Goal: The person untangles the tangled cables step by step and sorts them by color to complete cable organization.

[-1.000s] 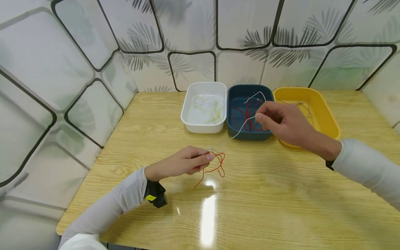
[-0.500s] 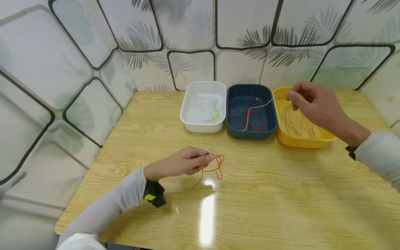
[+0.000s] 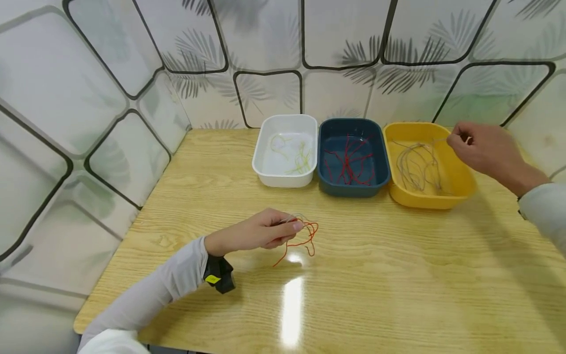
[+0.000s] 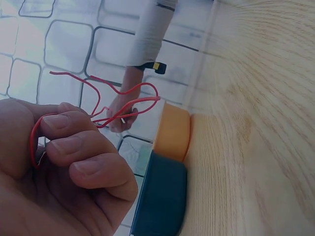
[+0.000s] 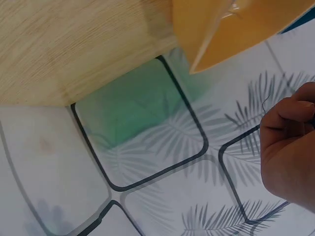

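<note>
My left hand [image 3: 261, 230] holds a loose tangle of red string [image 4: 147, 100] and pale string [image 3: 298, 215] between thumb and fingers, over the table in front of the bins. Loops and ends of the red string stick out past the fingertips. Over the right side of the yellow bin [image 3: 429, 200], my right hand [image 3: 488, 151] pinches a thin pale string [image 3: 438, 140] that trails left from the fingertips. Several pale strings [image 3: 413, 167] lie inside that bin. In the right wrist view, a short bit of thread [image 5: 266, 103] shows by the curled fingers.
Left of the yellow bin stands a dark blue bin [image 3: 353, 191] with red strings [image 3: 347, 162] in it. Beside that is a white bin [image 3: 285, 182] holding yellow strings [image 3: 302, 160]. All three stand on the wooden table [image 3: 376, 275], near the patterned wall [image 3: 336, 93].
My right hand has carried the pale string rightward, from over the blue bin to the far side of the yellow bin. The left hand has stayed nearly still with its tangle.
</note>
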{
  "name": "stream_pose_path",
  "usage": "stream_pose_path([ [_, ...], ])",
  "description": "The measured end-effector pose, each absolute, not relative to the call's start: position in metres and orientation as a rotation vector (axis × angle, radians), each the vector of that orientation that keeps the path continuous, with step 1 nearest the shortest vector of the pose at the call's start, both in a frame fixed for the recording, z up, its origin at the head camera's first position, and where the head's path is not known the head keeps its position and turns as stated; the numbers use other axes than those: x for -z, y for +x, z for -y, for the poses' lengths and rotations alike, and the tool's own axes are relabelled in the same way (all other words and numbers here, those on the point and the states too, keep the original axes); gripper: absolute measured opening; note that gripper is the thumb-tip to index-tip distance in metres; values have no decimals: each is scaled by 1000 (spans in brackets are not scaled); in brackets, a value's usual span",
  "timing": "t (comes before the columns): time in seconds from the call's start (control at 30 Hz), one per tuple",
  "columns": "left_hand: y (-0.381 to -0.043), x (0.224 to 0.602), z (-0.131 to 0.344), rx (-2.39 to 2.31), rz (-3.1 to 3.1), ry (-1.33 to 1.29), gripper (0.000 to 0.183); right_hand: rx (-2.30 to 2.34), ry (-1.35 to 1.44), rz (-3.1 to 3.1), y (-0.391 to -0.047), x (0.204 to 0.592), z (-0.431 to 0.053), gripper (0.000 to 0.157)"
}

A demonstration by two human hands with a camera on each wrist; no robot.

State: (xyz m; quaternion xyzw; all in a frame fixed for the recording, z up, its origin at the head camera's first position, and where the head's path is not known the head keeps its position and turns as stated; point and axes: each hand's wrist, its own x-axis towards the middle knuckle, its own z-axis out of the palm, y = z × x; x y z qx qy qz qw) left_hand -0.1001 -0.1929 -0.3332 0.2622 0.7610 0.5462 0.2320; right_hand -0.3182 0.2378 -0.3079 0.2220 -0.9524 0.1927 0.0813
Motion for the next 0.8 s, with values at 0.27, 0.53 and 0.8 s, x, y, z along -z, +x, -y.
stream_pose_path([
  [0.27, -101, 337, 194, -1518, -2092, 699, 42, -161, 831, 3066, -350, 329, -225, 41],
  [0.53, -101, 341, 197, -1521, -2103, 674, 43, -84, 1002, 3151, -355, 349, -206, 28],
  [0.8, -108, 337, 199, -1494, -2133, 663, 44, -112, 1045, 3155, -354, 349, -200, 28],
])
